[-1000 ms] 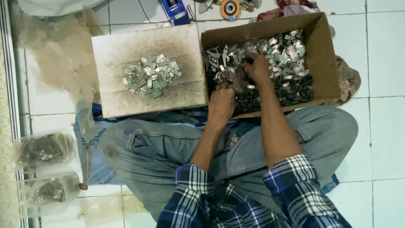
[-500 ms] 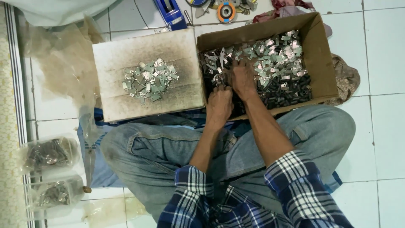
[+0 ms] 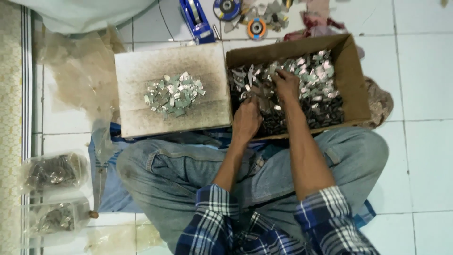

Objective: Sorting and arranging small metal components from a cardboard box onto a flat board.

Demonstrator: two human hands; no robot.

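Note:
I sit cross-legged in jeans on a white tiled floor. In front of me stands a brown cardboard box [image 3: 351, 80] filled with several small silvery and dark metal pieces [image 3: 316, 78]. My right hand [image 3: 286, 85] reaches into the heap, fingers curled among the pieces. My left hand [image 3: 246, 118] rests at the box's near left corner, fingers bent around small metal pieces. Left of the box lies a flat cardboard lid [image 3: 141, 71] bearing a small pile of silvery pieces [image 3: 173, 94].
Grinding discs [image 3: 257, 28] and a blue tape dispenser [image 3: 196, 19] lie beyond the boxes. Clear plastic bags of metal parts [image 3: 54, 170] sit at my left, with crumpled plastic sheeting [image 3: 75, 66] above them. A cloth [image 3: 380, 101] lies right of the box.
The view has shifted a little. My right hand has moved slightly left within the heap, closer to my left hand. The pile on the lid looks the same.

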